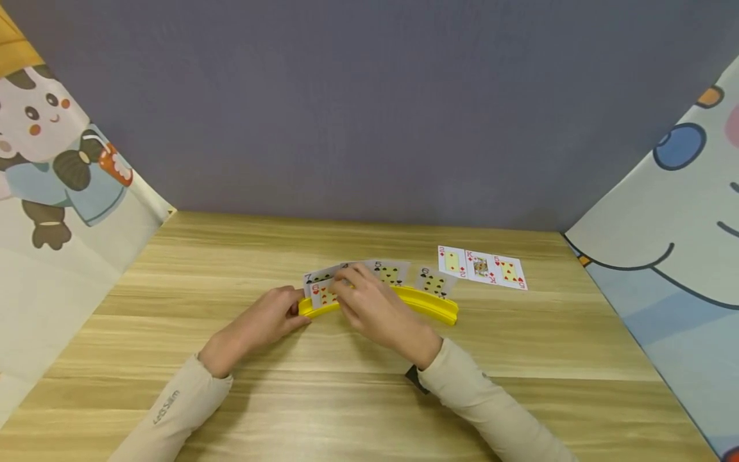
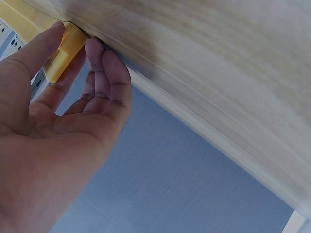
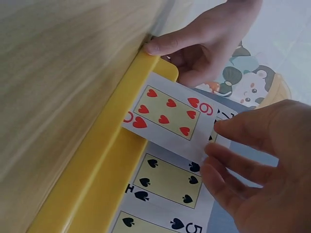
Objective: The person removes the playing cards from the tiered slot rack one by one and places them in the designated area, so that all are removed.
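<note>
A curved yellow card holder (image 1: 427, 305) stands on the wooden table with playing cards upright in it. My left hand (image 1: 271, 317) pinches its left end between thumb and index finger, the other fingers curling beside it in the left wrist view. At that end a six of hearts (image 3: 165, 114) leans in front of a black seven (image 1: 314, 277). My right hand (image 1: 375, 308) has its fingertips at the upper edges of these cards. Further right in the holder stand a four of spades (image 3: 170, 179), a black five (image 1: 389, 273) and a black six (image 1: 434, 282).
Three red-suited cards, a two (image 1: 450, 260), a king (image 1: 480, 266) and a five (image 1: 509, 272), lie in a row on the table (image 1: 323, 398), right of and behind the holder. A grey panel (image 1: 369, 115) closes the back; cartoon-printed walls flank both sides.
</note>
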The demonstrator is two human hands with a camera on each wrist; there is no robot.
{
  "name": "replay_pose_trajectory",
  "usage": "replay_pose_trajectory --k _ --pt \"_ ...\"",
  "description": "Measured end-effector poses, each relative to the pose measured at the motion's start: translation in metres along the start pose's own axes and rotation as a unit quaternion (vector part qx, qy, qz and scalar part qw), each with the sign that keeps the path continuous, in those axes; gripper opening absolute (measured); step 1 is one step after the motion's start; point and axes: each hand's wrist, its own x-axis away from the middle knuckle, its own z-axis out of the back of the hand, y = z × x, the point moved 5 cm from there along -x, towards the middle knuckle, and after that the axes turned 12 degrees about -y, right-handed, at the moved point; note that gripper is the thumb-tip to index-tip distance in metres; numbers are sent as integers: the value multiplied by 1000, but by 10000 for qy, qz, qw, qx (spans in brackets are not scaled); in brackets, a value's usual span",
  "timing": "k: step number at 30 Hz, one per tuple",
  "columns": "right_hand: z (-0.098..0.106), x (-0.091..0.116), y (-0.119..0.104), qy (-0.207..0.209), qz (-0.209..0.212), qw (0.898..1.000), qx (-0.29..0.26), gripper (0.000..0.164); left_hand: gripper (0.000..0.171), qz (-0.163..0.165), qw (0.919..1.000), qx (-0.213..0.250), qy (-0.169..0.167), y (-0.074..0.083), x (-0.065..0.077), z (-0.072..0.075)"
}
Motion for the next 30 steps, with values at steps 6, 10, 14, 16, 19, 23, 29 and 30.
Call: replay_pose_trajectory --k 6,10,14,16,19,23,29,30 --pt "-2 0 -1 64 -85 9999 74 22 29 -1 10000 -37 9 1 1 1" --pt "-3 0 -2 88 -78 9998 142 26 30 -15 10000 -26 4 0 2 1" --pt "-4 0 -3 89 -46 9997 243 25 29 -73 10000 -9 37 0 2 0" --pt "-4 0 -3 98 -44 9996 276 22 26 -119 9999 -36 65 0 1 0" --pt "-5 0 -2 124 -58 9995 282 18 22 -121 9999 -52 88 -1 1 -1" --pt "-7 0 -1 40 -85 9997 237 16 21 -114 9999 -31 76 -1 0 -1" --pt "-14 -1 1 -294 -108 9993 -183 18 21 -114 9999 -39 69 -1 0 -1" --pt "-16 -1 2 -326 -113 9991 -249 19 21 -117 9999 -38 67 -1 0 0"
